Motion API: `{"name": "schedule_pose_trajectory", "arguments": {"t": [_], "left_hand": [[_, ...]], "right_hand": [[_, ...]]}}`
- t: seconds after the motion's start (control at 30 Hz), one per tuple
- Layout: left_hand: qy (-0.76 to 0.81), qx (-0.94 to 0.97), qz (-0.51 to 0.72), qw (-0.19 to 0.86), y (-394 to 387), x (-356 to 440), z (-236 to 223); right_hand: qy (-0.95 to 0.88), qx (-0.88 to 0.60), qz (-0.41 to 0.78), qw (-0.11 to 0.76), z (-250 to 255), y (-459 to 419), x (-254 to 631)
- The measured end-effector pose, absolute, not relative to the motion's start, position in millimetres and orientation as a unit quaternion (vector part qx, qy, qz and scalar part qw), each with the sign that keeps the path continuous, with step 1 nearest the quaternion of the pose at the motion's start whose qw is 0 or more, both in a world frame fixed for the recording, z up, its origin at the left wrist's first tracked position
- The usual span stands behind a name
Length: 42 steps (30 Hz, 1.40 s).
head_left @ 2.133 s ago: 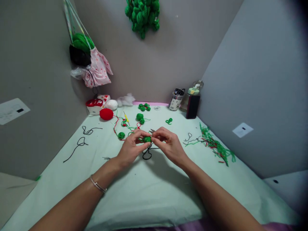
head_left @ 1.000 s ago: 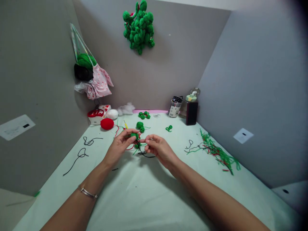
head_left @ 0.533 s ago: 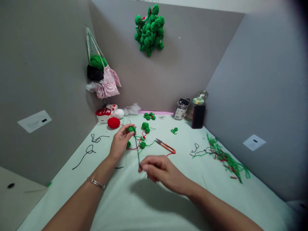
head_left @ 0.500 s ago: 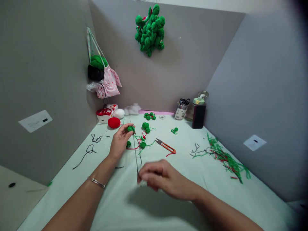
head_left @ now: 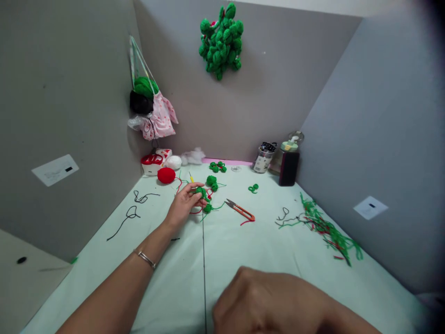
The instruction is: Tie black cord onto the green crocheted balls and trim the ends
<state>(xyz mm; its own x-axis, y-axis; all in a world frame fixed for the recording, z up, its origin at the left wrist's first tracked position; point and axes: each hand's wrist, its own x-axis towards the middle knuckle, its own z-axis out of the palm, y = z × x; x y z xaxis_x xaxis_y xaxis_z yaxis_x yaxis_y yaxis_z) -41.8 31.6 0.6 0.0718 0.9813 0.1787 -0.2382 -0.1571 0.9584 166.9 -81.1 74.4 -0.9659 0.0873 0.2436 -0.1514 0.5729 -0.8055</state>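
My left hand (head_left: 184,204) is closed around a small green crocheted piece (head_left: 200,191) above the table, its fingertips pressed to the yarn. A long black thread (head_left: 203,260) runs taut from this piece down to the bottom edge. My right hand (head_left: 264,301) is a fist near that edge, close to me; its fingertips are hidden, and the thread passes close by its left side. Another green ball (head_left: 207,208) with red yarn lies just under the left hand. Beyond the fingers are a green crocheted bundle (head_left: 212,182) and a yellow-handled hook (head_left: 191,177).
Orange thread snips (head_left: 240,210) lie right of the left hand. Yarn scraps (head_left: 330,229) are heaped at the right. A red yarn ball (head_left: 166,175), a pen cup (head_left: 263,161) and a dark phone (head_left: 289,169) stand at the back. Loose black threads (head_left: 131,213) lie left.
My right hand has moved down toward me, and the black thread now stretches longer and straighter. My left hand has shifted slightly right with the green piece.
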Motion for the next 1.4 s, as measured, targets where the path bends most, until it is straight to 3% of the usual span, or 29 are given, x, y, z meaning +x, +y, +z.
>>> {"name": "schedule_pose_trajectory", "arguments": {"t": [0.07, 0.17, 0.27, 0.5, 0.8, 1.07, 1.4], "left_hand": [[0.355, 0.464, 0.57, 0.578, 30.7, -43.4, 2.9], [0.339, 0.43, 0.571, 0.611, 28.6, -45.6, 8.4], [0.33, 0.431, 0.553, 0.632, 25.3, -44.2, 12.5], [0.298, 0.44, 0.532, 0.659, 19.0, -36.3, 12.2], [0.295, 0.46, 0.5, 0.672, 9.8, -26.6, 16.7], [0.294, 0.457, 0.501, 0.673, 9.2, -22.3, 17.7], [0.299, 0.461, 0.507, 0.664, 8.8, -21.4, 16.5]], "right_hand": [[-0.888, -0.094, 0.42, 0.16, 80.9, -69.8, 172.4], [-0.843, -0.333, 0.319, 0.278, 80.0, -40.3, 185.3], [-0.748, -0.444, 0.337, 0.359, 70.3, -12.2, 196.3], [-0.699, -0.386, 0.486, 0.355, 54.4, -4.0, 187.1], [-0.77, -0.42, 0.196, 0.439, 40.7, -6.8, 182.8], [-0.798, -0.409, 0.155, 0.415, 43.1, -17.6, 174.0], [-0.793, -0.441, 0.193, 0.373, 43.1, -18.0, 173.8]]}}
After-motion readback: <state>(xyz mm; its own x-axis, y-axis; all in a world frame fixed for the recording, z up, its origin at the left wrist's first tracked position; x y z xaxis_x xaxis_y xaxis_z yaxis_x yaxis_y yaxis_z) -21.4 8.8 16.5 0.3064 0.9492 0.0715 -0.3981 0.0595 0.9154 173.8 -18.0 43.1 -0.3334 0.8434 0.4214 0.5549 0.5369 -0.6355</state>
